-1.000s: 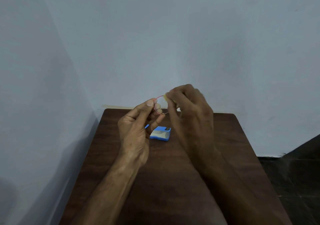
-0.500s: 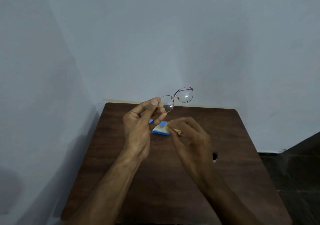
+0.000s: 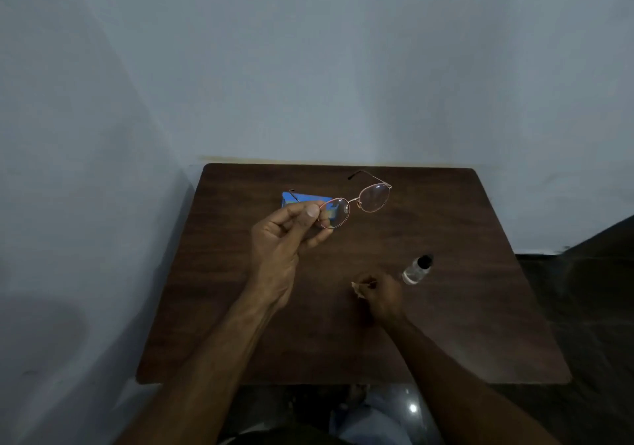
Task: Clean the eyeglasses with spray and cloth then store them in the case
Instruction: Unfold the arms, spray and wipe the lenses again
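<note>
My left hand (image 3: 284, 235) pinches the round, thin-rimmed eyeglasses (image 3: 358, 201) by the rim of one lens and holds them above the table, temples unfolded. Behind them a blue case (image 3: 298, 200) lies on the table, partly hidden by the glasses and my fingers. My right hand (image 3: 380, 293) is low over the table, closed on a small pale cloth (image 3: 356, 288) whose corner pokes out at the fingertips. A small clear spray bottle (image 3: 417, 269) with a black cap stands just right of that hand.
The dark wooden table (image 3: 463, 324) sits in a corner, with walls close behind it and on its left. Dark floor lies to its right. My knees and the floor show below the table's front edge.
My right hand has left the lens and dropped with the cloth to the table beside the spray bottle. The left hand holds the glasses out, and the view has tilted downward.
</note>
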Demonstrator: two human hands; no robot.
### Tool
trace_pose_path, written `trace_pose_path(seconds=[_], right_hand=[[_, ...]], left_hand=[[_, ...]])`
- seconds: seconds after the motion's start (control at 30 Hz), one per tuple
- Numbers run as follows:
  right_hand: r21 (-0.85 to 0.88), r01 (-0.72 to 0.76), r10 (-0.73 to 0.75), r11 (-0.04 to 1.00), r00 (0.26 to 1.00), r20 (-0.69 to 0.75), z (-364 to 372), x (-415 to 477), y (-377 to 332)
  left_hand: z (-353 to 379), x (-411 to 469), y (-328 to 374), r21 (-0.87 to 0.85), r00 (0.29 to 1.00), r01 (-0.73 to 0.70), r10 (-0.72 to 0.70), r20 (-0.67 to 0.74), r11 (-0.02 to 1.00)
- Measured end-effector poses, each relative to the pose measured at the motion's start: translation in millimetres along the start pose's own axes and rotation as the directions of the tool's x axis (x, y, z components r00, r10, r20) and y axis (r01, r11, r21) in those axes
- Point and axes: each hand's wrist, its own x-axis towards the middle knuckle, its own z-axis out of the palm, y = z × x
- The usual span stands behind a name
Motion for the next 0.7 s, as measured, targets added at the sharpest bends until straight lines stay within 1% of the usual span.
trace_pose_path(seconds=[0.07,0.2,0.3,0.33,0.37,0.4,0.43,0.47,0.5,0.53,0.57,0.6,0.67,0.7], right_hand=[[-0.043,0.03,-0.03,0.999,1.0,0.005,3,-5,8],[-0.078,0.126,-0.131,0.989,0.989,-0.066,3,-13,15],[-0.143,0.211,-0.217,0.967,0.976,-0.028,-4,-14,10],[-0.097,0.238,-0.245,0.966,0.967,-0.075,-6,-14,5],[0.035,0.237,-0.229,0.971,0.96,-0.16,-11,-15,-4],[0.234,0.219,-0.164,0.947,0.959,-0.23,-19,-15,-17],[0.427,0.196,-0.095,0.883,0.965,-0.246,-29,-14,-32],[0.589,0.179,-0.061,0.788,0.975,-0.215,-43,-14,-48],[0.702,0.152,-0.063,0.696,0.986,-0.152,-58,-15,-63],[0.774,0.127,-0.094,0.621,0.992,-0.087,-76,-17,-77],[0.8,0.131,-0.149,0.585,0.987,-0.052,-94,-20,-88],[0.797,0.17,-0.218,0.58,0.975,-0.05,-109,-24,-97],[0.745,0.319,-0.365,0.586,0.925,-0.108,-133,-36,-110],[0.719,0.379,-0.415,0.583,0.899,-0.137,-142,-41,-115]], left_hand=[[-3,-5,-2,0.015,1.0,0.003,-0.003,0.011,1.0],[-9,-10,-4,0.055,1.0,-0.006,0.005,0.019,0.998],[-11,-14,-7,0.106,0.999,-0.029,0.025,0.033,0.994],[-10,-15,-8,0.123,0.998,-0.041,0.036,0.042,0.992],[-9,-16,-8,0.144,0.997,-0.056,0.05,0.05,0.988],[-8,-16,-8,0.17,0.996,-0.076,0.066,0.064,0.983],[-7,-17,-8,0.205,0.993,-0.1,0.084,0.087,0.974],[-5,-17,-7,0.25,0.987,-0.131,0.104,0.119,0.959],[-3,-17,-5,0.307,0.979,-0.17,0.125,0.16,0.937],[-1,-17,-3,0.365,0.967,-0.217,0.148,0.209,0.905],[3,-17,1,0.415,0.95,-0.271,0.173,0.259,0.868],[6,-17,5,0.45,0.93,-0.328,0.2,0.308,0.831],[15,-16,17,0.478,0.879,-0.44,0.255,0.404,0.76],[18,-16,23,0.483,0.849,-0.494,0.284,0.445,0.723]])
